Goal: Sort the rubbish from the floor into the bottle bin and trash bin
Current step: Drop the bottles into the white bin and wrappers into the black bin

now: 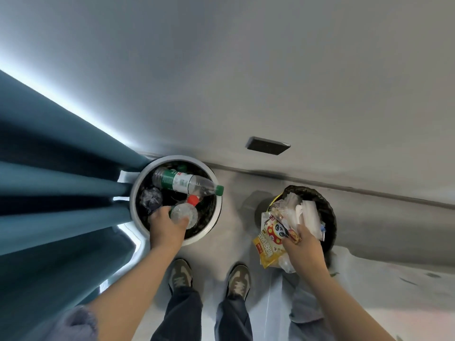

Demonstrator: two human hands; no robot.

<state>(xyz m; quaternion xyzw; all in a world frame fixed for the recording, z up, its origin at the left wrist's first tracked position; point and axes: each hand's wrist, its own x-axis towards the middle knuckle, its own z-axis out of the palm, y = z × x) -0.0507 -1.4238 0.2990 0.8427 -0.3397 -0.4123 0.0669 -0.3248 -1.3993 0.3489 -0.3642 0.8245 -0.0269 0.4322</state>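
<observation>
While the left hand [167,228] curls its fingers round a red-capped clear bottle [184,214] over the part-filled bottle bin [197,239], the right hand [302,247] grips a panda snack wrapper [270,239] and tissues [307,212] above the black-lined trash bin [330,215]. Both still need dropping in, and no other rubbish shows on the floor.

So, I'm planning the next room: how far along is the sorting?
Done: a green-label bottle lies in the bottle bin, tissues in the trash bin. In hand: the left hand holds a clear bottle over the bottle bin, the right hand snack wrappers at the trash bin. Left: dropping both.
</observation>
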